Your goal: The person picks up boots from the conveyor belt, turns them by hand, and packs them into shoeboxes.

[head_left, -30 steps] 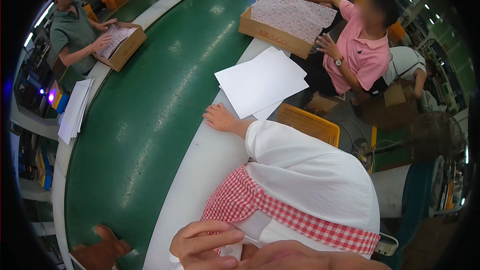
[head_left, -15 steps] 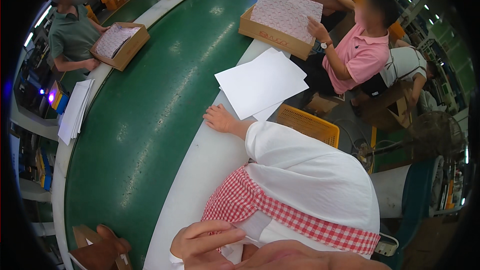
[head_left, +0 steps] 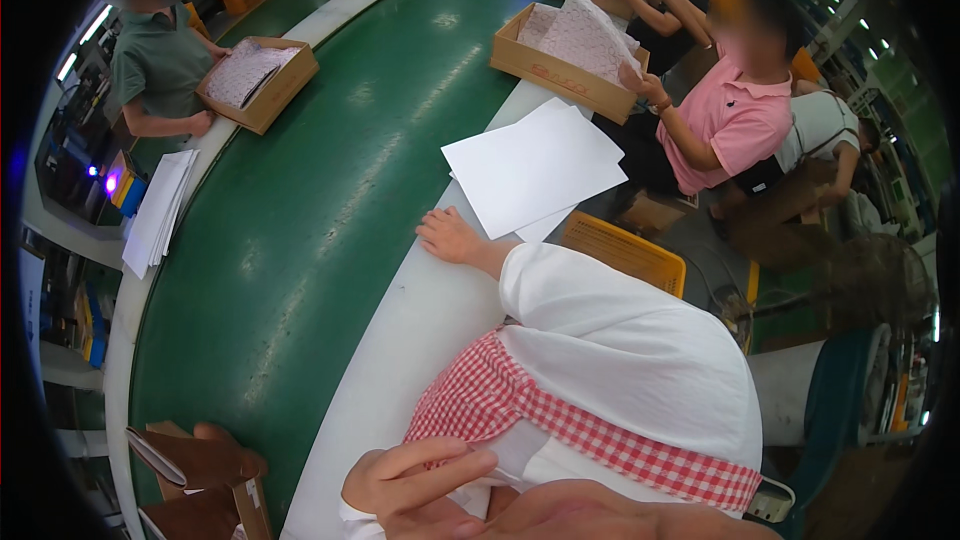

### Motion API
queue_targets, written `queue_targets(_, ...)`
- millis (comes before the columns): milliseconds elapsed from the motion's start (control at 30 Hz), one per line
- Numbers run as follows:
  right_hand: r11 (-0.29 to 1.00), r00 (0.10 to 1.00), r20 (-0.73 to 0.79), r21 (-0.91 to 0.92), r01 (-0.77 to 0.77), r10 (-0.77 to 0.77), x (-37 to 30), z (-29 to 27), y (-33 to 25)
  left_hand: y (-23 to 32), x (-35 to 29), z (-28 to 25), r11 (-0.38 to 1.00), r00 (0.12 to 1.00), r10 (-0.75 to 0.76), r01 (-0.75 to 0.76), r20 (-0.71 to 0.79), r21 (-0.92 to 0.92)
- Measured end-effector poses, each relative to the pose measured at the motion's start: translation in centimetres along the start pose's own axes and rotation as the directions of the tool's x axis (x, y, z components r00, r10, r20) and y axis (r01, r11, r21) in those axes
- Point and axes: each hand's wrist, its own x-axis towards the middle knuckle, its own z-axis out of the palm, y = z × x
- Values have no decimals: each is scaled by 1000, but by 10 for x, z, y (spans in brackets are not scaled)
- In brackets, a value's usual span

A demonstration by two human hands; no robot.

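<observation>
My right hand [head_left: 450, 234] lies flat on the white ledge beside the green belt, fingers spread and holding nothing. Just beyond it sits a stack of white sheets [head_left: 535, 165], partly overhanging the ledge on the right. Close to the bottom edge is my left hand [head_left: 425, 485], raised near my chin, with loosely bent fingers apart and nothing visible in them. Part of that hand is cut off by the frame. At the lower left, an open cardboard box [head_left: 252, 508] on the belt holds brown leather footwear [head_left: 185, 455] that looks like boots.
A yellow crate [head_left: 625, 252] stands beside the ledge. A co-worker in pink [head_left: 735, 130] handles patterned tissue [head_left: 585, 35] over a box [head_left: 560, 75]. Opposite, a person in green [head_left: 165, 75] holds another box [head_left: 260, 85], near a stack of white sheets [head_left: 160, 210].
The footwear box has come further into view at the lower left. The co-worker in pink has lifted and folded over the tissue. My hands stay put; the view has shifted slightly.
</observation>
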Motion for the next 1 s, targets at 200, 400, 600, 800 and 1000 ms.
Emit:
queue_targets(200,999,1000,19,-37,0,1,0,6,2,8,-17,23,965,972,-183,206,-146,162)
queue_targets(400,999,1000,23,-29,-14,15,2,4,0,11,-18,21,959,971,-196,218,-135,180)
queue_targets(600,1000,995,-91,-17,25,-26,0,5,0,8,-21,24,963,971,-147,184,-187,197)
queue_targets(800,1000,997,-72,-17,19,-20,-1,5,-1,9,-19,26,964,973,-130,169,-193,203)
queue_targets(1000,1000,999,-50,-3,19,-19,-1,4,3,3,-15,29,957,969,-97,154,-228,247)
